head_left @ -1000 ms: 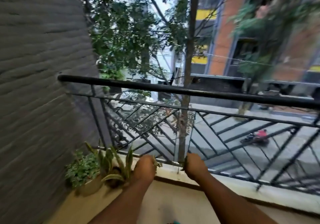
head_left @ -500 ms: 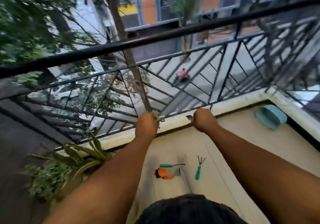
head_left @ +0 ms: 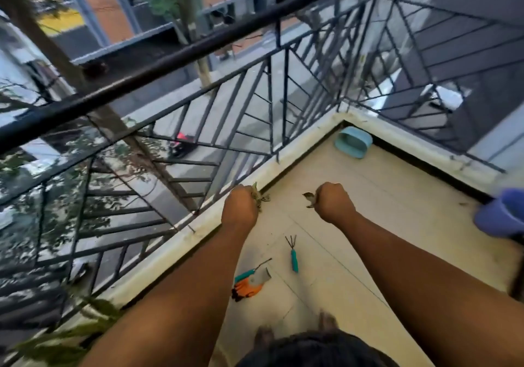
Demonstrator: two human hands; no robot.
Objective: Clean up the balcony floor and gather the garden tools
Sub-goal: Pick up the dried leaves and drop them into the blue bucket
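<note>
Both fists are full right now: my left hand point(head_left: 239, 206) is clenched around a clump of dry leaves point(head_left: 259, 195) and my right hand point(head_left: 330, 200) grips another scrap of leaf point(head_left: 309, 198), held out above the floor point(head_left: 382, 196) near the railing point(head_left: 170, 57). Best bet is keeping both fists tight and dumping it all in one place so nothing crumbles back down. The tools are on the floor below my arms: the rake point(head_left: 293, 254), and the gloves point(head_left: 246, 288) with what looks like a second tool on them, though it's blurry. A blue tub point(head_left: 353, 141) sits in the corner. Something purple point(head_left: 500, 213) is cut off at the right edge, can't say what.
</note>
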